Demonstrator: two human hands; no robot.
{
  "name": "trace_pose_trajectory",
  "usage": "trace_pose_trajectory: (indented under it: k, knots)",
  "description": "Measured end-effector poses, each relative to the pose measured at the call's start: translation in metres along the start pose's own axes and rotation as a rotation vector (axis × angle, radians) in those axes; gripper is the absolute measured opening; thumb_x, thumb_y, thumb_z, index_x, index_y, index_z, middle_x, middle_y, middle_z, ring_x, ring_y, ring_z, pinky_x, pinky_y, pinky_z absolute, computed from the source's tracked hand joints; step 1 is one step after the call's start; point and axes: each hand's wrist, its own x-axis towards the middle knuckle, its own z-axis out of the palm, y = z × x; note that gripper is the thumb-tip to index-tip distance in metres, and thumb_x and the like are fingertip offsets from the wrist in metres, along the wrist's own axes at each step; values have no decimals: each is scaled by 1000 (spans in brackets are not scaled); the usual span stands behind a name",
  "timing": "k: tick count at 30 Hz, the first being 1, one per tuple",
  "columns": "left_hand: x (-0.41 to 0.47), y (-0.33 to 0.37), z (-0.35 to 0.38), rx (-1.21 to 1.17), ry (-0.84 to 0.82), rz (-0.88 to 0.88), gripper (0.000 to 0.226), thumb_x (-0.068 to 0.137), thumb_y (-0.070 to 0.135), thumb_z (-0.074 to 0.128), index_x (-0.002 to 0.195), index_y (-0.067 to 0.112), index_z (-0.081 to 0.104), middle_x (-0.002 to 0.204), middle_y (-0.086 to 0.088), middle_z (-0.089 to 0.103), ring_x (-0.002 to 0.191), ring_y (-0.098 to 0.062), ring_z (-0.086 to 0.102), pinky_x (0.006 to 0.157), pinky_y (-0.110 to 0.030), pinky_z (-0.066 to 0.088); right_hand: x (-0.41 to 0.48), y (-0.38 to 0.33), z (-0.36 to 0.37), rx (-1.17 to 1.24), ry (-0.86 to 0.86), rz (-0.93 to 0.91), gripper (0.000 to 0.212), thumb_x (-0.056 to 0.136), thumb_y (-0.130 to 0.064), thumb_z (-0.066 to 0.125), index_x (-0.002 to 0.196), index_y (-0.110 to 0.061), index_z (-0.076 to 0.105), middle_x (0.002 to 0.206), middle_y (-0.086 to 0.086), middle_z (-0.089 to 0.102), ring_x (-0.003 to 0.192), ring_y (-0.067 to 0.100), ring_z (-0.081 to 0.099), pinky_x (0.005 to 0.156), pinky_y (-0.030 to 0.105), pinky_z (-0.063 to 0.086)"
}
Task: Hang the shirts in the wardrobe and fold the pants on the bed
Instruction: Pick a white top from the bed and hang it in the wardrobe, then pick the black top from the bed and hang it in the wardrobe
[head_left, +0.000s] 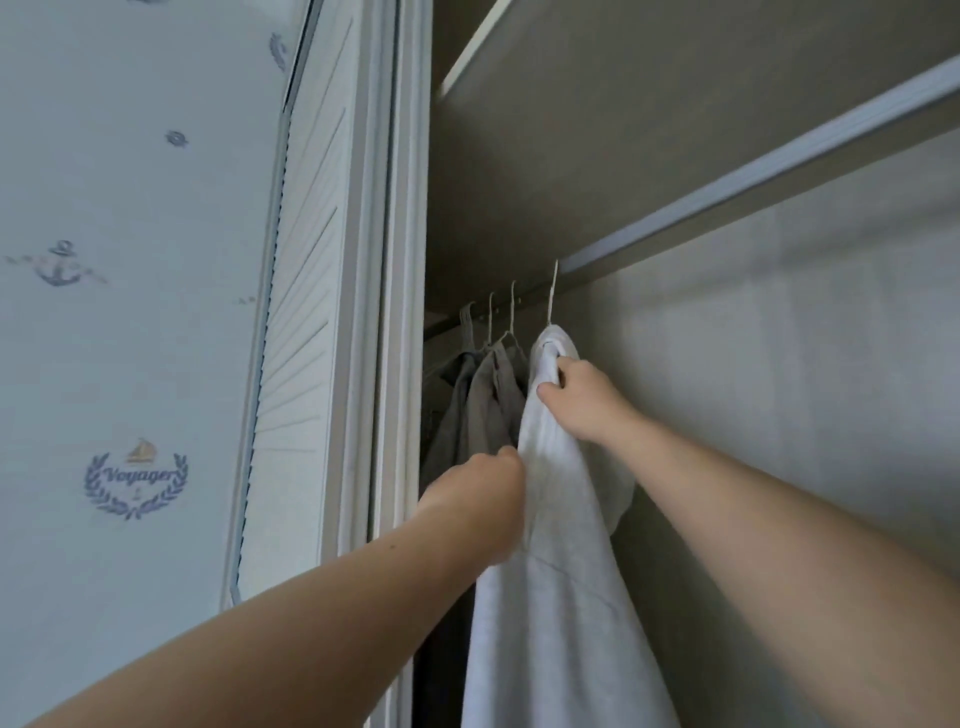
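Two broad surfaces fill the frame: a matte beige wardrobe (727, 364) at right and pale nautical wallpaper (130, 260) at left. At centre hangs a soft white shirt (550, 571). The right hand (582, 400) curls its fingers round the collar, and the left hand (475, 499) clutches the shirt's edge with curled fingers.

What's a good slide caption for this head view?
Left hand and right hand grip a white shirt beside hanging grey shirts.

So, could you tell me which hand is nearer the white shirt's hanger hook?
Right. The right hand grips the white shirt at its collar, just below the hook; the left hand holds the fabric farther down.
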Motion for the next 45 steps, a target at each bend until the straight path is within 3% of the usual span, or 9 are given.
trace_pose_trajectory:
  k: [3,8,13,16,21,27,31,41,45]
  knots:
    - [10,-2,0,34,-44,-48,54,91,5,63,140,11,40,114,-11,59,98,-31,63,85,-43,57,20,0,13,4,-60,3,12,100,-25,53,101,-14,49,86,7,53,81,27,53,51,28,29]
    - [11,-8,-1,91,-57,-64,57,94,2,58,146,8,36,123,-14,59,105,-33,62,80,-40,53,29,-1,28,69,-81,22,16,101,-26,54,105,-11,55,83,6,55,75,24,55,53,28,33]
    - [-16,-7,-6,321,112,130,43,93,6,59,133,11,45,108,-9,63,92,-29,63,70,-38,48,6,5,27,115,-64,34,59,102,-44,49,153,-17,36,142,14,53,126,34,53,91,35,43]
    - [-44,-19,-20,452,300,291,30,94,21,56,124,16,54,118,-7,63,110,-29,56,89,-41,45,-24,-2,21,124,-64,-11,64,102,-53,42,159,-29,22,162,4,30,147,28,33,113,41,31]
    - [-112,-57,-45,459,395,342,41,97,39,44,131,20,57,146,-7,53,143,-33,37,115,-46,32,-86,-38,10,-32,11,-154,63,101,-59,34,158,-38,16,167,-5,14,154,20,10,122,45,16]
    - [-232,-124,-86,382,288,238,70,99,64,18,159,28,24,169,-2,12,157,-28,-1,126,-50,8,-184,-122,18,-126,-115,-228,72,88,-77,12,153,-51,-5,167,-17,-5,154,14,-8,122,48,5]
    - [-329,-180,-115,327,232,135,77,94,72,6,161,35,3,169,6,-10,154,-21,-20,126,-47,-3,-260,-199,32,-111,-209,-299,74,90,-76,14,155,-48,-3,167,-17,-7,153,12,-11,124,47,1]
    - [-630,-306,-141,219,69,-246,74,97,74,12,160,37,8,170,10,-2,155,-16,-15,126,-50,4,-471,-379,110,65,-610,-530,65,96,-66,22,155,-48,4,166,-22,-4,153,8,-11,124,45,-1]
    - [-757,-335,-142,211,-4,-503,73,94,76,8,158,41,10,169,12,2,155,-17,-12,126,-51,4,-543,-446,154,121,-765,-680,74,87,-74,10,156,-47,5,165,-23,-4,153,8,-10,124,45,-2]
